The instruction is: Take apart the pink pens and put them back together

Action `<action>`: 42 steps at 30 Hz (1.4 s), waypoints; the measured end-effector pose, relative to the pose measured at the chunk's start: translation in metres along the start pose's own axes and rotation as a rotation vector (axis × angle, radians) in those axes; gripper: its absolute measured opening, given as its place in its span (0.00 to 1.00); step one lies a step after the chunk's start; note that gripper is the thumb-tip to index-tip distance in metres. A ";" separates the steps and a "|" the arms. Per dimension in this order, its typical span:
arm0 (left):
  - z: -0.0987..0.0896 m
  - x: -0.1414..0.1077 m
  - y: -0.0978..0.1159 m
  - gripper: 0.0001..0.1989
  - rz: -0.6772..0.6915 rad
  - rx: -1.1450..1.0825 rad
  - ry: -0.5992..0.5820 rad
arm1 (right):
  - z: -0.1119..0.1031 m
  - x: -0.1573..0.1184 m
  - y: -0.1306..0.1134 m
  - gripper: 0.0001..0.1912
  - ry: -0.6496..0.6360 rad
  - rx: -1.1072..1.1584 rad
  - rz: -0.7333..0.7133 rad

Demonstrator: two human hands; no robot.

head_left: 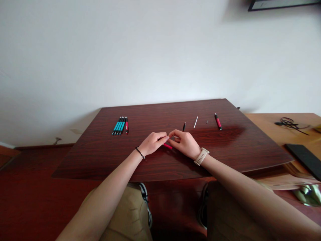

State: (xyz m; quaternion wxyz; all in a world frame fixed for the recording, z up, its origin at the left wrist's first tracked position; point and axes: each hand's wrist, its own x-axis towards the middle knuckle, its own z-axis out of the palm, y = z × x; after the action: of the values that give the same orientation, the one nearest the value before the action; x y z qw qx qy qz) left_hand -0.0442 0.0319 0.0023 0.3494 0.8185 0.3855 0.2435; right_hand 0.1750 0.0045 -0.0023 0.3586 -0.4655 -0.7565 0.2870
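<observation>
My left hand (pixel 152 143) and my right hand (pixel 186 143) meet over the middle of the table, fingertips pinched together. Whatever lies between the fingertips is too small or hidden to make out. Just below them shows a red pen barrel (pixel 168 146); whether it lies on the table or touches a finger I cannot tell. Behind my right hand is a black pen part (pixel 184 126). Farther back lie a thin white refill-like tube (pixel 195 122) and a tiny spring-like piece (pixel 207 122).
Several teal pens (pixel 119 126) lie in a row at the left, with a red pen (pixel 126 126) beside them. Another red pen (pixel 218 122) rests at the right of the dark wooden table (pixel 238 147). A lighter table (pixel 265 125) holds a black cable (pixel 288 123) and a flat black object (pixel 304 160).
</observation>
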 end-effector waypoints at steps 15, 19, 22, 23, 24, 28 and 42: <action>0.004 -0.001 0.002 0.25 -0.029 -0.022 0.019 | -0.065 0.014 0.010 0.15 0.443 0.113 -0.036; 0.004 0.000 0.001 0.25 -0.030 0.005 0.020 | -0.094 0.033 0.056 0.12 0.541 -0.080 0.078; 0.003 0.001 0.003 0.26 -0.032 0.025 0.015 | -0.100 0.044 0.081 0.11 0.482 -0.234 0.176; 0.003 0.000 0.003 0.26 -0.032 0.030 0.012 | -0.099 0.048 0.087 0.11 0.447 -0.268 0.198; 0.003 0.000 0.004 0.26 -0.033 0.036 0.009 | -0.096 0.051 0.090 0.11 0.411 -0.305 0.214; 0.002 0.000 0.005 0.25 -0.039 0.057 0.011 | -0.081 0.063 0.097 0.10 0.285 -0.462 0.244; 0.003 0.001 0.005 0.25 -0.031 0.116 0.003 | -0.074 0.070 0.123 0.12 0.172 -0.601 0.218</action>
State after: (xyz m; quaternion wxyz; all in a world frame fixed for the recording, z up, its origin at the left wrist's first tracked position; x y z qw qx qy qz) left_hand -0.0396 0.0291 0.0042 0.3047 0.8308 0.4123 0.2166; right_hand 0.2747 0.1248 -0.0345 0.2346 -0.6513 -0.7201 0.0473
